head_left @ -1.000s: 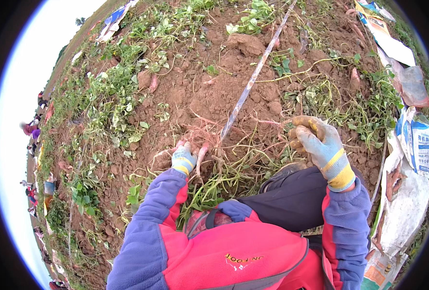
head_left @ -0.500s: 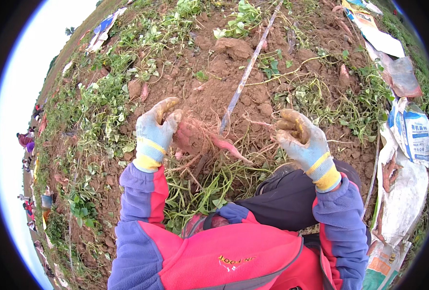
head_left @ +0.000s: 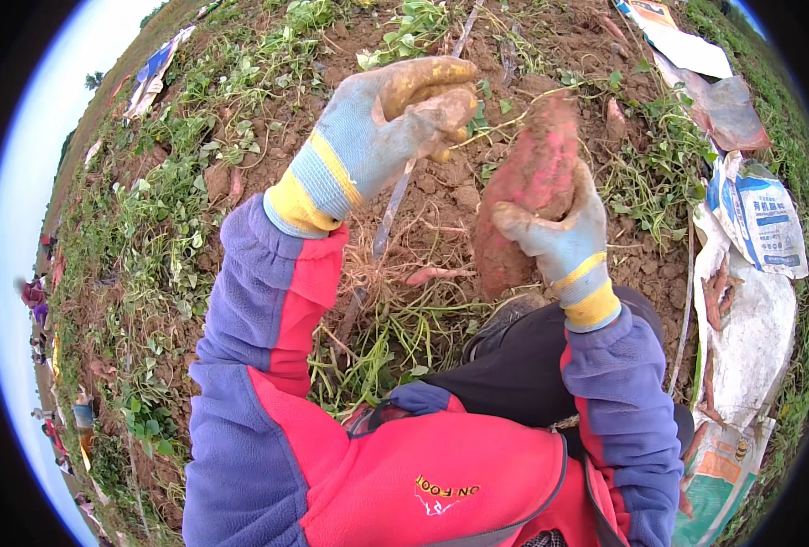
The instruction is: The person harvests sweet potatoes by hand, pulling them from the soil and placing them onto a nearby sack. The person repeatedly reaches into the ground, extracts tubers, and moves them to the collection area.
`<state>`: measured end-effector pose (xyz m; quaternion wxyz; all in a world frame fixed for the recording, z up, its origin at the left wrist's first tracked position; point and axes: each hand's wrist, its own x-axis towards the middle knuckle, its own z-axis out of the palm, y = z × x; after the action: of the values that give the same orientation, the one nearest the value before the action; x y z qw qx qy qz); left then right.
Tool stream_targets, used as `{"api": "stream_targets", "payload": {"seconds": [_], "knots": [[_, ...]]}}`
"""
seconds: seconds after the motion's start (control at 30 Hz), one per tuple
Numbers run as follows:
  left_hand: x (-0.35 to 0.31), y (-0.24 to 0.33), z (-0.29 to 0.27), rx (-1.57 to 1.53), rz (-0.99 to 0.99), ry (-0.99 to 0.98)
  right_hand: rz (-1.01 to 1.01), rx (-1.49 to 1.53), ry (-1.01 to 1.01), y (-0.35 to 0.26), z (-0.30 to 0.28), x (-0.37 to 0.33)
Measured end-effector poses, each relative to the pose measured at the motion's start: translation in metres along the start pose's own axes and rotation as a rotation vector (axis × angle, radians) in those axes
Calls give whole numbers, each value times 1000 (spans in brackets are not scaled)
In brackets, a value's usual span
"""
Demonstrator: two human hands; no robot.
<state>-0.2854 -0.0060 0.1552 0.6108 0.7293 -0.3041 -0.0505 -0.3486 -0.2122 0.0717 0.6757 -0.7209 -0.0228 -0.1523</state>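
Sweet potato [head_left: 530, 187], lg, reddish, soil-caked: standing upright in R hand [head_left: 564, 239], glove wrapping its lower half, top sticking out above. L hand [head_left: 382, 137] curling shut near tuber's top, poss. pinching a thin root.

- The right hand [head_left: 560, 239], in a muddy work glove, grips a large reddish sweet potato [head_left: 528, 191] held upright
- The left hand [head_left: 395, 114], gloved too, is curled shut at a thin stem running from the tuber's top
- Below lie dug soil [head_left: 441, 196], loose vines [head_left: 395, 333] and a small root [head_left: 436, 273]
- White sacks [head_left: 751, 301] lie at the right
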Motion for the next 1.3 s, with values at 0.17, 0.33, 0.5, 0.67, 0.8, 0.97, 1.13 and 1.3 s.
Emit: {"api": "stream_targets", "payload": {"seconds": [0.17, 0.33, 0.5, 0.67, 0.8, 0.97, 1.13, 1.3], "knots": [[-34, -114, -118, 668, -362, 390, -33, 325, 370, 28, -169, 44], [-142, -273, -157, 1075, -1182, -29, 87, 802, 879, 24, -375, 60], [-228, -365, -101, 1149, -1273, -234, 147, 1096, 618, 84, -414, 51], [-223, -338, -103, 1127, -1227, -27, 137, 663, 363, 28, -223, 56], [-194, -264, -128, 1080, -874, 479, 193, 488, -185, -30, -83, 36], [-88, -119, -124, 323, -277, 669, 244, 342, -367, -31, 40, 2], [-21, -24, -63, -26, -94, 225, 113, 156, -388, 9, 91, 0], [-15, -63, -54, -256, -120, -13, 452, 572, -311, -18, 56, 6]]}}
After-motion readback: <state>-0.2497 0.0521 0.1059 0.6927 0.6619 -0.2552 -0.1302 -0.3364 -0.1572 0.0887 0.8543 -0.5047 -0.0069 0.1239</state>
